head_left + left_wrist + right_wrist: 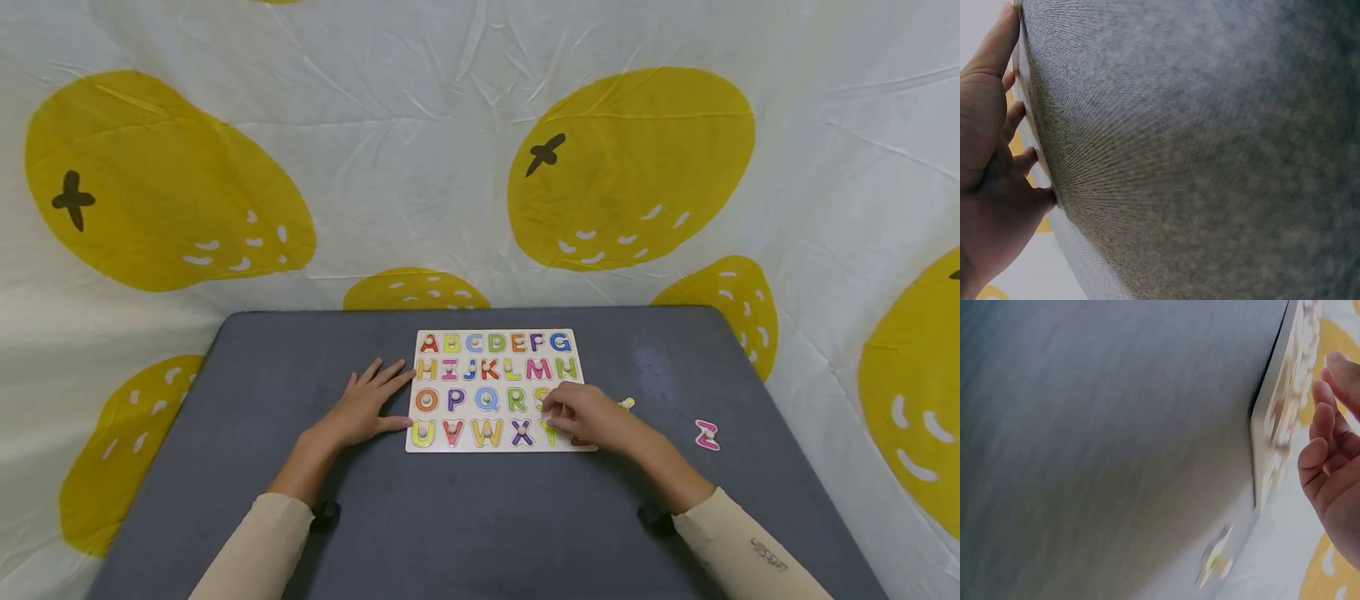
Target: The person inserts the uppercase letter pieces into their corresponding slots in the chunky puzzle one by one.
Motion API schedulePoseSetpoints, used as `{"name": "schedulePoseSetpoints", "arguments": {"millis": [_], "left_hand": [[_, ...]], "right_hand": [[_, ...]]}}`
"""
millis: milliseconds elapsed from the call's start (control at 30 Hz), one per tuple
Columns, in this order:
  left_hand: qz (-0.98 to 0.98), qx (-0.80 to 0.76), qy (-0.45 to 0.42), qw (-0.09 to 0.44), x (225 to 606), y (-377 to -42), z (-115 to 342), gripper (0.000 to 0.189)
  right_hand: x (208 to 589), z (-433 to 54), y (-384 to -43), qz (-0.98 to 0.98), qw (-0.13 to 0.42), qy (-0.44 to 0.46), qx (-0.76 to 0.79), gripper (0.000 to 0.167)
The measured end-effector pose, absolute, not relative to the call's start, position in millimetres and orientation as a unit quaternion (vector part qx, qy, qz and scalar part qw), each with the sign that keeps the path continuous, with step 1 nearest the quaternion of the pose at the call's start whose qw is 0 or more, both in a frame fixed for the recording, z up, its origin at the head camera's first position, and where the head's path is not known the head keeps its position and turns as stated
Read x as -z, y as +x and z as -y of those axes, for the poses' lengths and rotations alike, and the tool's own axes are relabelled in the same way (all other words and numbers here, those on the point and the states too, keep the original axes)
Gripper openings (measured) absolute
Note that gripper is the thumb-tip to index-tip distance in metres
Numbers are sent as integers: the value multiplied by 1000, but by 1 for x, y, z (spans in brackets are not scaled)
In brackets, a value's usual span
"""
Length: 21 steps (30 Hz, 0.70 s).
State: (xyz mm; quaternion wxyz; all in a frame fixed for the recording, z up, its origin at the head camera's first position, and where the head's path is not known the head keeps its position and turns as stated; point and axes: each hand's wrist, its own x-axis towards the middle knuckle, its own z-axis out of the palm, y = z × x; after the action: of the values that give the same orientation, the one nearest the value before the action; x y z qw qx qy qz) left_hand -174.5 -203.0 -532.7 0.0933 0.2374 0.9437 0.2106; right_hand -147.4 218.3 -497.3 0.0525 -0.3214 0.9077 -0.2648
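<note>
A wooden alphabet puzzle board (468, 417) lies on the table with knobbed letter pieces in it. My left hand (363, 410) spreads its fingers at the board's left edge, thumb and fingertips touching it; the left wrist view shows this hand (991, 144) from the side. Over the lower right of the board hovers my right hand (588, 412), near the S and just above the Y (550, 432). In the right wrist view its fingers (1322, 422) are loosely curled, with no piece visible between them. The hand hides the board's lower right part.
A pink letter Z piece (707, 435) lies on the grey table (480, 517) to the right. A yellow-green piece (627, 403) lies beside the board, partly hidden by my right hand. Behind the table hangs a white cloth (420, 167) with yellow fruit prints.
</note>
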Motion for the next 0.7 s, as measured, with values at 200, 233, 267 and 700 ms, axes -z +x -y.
{"name": "schedulePoseSetpoints", "arguments": {"millis": [200,233,267,700], "left_hand": [[-944,-208,239,91,533,-174,204,88],[-944,-207,239,90,533,-174,204,89],[-945,-207,239,91,533,-174,204,89],[-944,-210,236,94,534,-175,203,89]], "right_hand": [[498,-252,-149,-915,32,-301,267,14],[498,-257,-149,-917,25,-298,266,14],[498,-263,-149,-918,15,-295,264,14],[495,-325,-153,-937,4,-274,215,18]]}}
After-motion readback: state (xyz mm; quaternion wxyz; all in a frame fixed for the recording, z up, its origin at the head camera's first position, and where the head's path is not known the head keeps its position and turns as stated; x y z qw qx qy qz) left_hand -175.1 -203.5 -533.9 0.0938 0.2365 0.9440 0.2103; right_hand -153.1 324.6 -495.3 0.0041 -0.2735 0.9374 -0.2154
